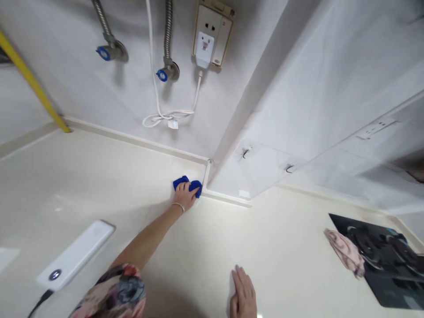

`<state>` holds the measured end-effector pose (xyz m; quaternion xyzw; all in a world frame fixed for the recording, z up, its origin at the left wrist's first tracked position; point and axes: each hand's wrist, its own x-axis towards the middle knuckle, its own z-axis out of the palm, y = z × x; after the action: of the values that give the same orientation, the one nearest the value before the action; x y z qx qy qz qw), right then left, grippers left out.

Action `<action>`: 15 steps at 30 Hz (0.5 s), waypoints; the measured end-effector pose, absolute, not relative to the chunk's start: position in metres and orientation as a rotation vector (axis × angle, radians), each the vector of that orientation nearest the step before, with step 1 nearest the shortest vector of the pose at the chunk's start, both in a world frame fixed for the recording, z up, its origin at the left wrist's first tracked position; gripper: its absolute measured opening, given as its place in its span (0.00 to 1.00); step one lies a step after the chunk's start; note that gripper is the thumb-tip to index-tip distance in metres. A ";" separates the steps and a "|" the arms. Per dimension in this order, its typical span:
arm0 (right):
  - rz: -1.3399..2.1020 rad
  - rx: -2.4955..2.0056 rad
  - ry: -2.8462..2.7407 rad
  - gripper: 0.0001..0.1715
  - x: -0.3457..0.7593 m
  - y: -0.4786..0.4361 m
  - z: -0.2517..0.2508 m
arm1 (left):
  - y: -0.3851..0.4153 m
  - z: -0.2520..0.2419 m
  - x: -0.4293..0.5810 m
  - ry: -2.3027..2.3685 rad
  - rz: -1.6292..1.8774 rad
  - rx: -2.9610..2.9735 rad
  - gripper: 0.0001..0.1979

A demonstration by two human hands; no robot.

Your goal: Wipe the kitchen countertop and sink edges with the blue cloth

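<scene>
My left hand point(186, 197) presses a blue cloth point(180, 181) onto the pale countertop point(198, 247), with fingers bent over it. The cloth bunches out on both sides of the fingers and lies beside the low raised trim point(206, 176) at the foot of the jutting wall corner. A thin bracelet circles that wrist, and a flowered sleeve covers the upper arm. Lower in the picture, my right hand point(243, 293) rests palm down on the countertop, holding nothing, its fingers stretched forward.
A white device with a round display point(77, 254) and black cable lies left of my arm. At the right are a black cooktop point(384, 282) and a pink cloth point(346, 254). Valves point(112, 52), a plugged-in socket point(212, 35), hooks point(245, 153) and a yellow pipe point(33, 81) line the walls.
</scene>
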<state>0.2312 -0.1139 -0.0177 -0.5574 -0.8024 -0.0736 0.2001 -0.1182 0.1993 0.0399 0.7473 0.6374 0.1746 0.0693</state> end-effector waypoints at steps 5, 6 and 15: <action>-0.177 -1.549 -2.245 0.45 0.231 -0.117 -0.018 | 0.109 0.047 -0.124 1.822 0.353 2.309 0.23; -0.175 -1.549 -2.238 0.45 0.231 -0.117 -0.018 | 0.093 0.047 -0.125 1.806 0.328 2.315 0.23; -0.079 -1.477 -2.116 0.43 0.231 -0.116 -0.025 | 0.073 0.027 -0.129 1.935 0.548 2.229 0.26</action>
<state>0.2305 -0.1158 -0.0250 -0.5498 -0.7877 -0.0295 0.2765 -0.1293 0.0730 0.0267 0.7407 0.6429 0.1820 0.0698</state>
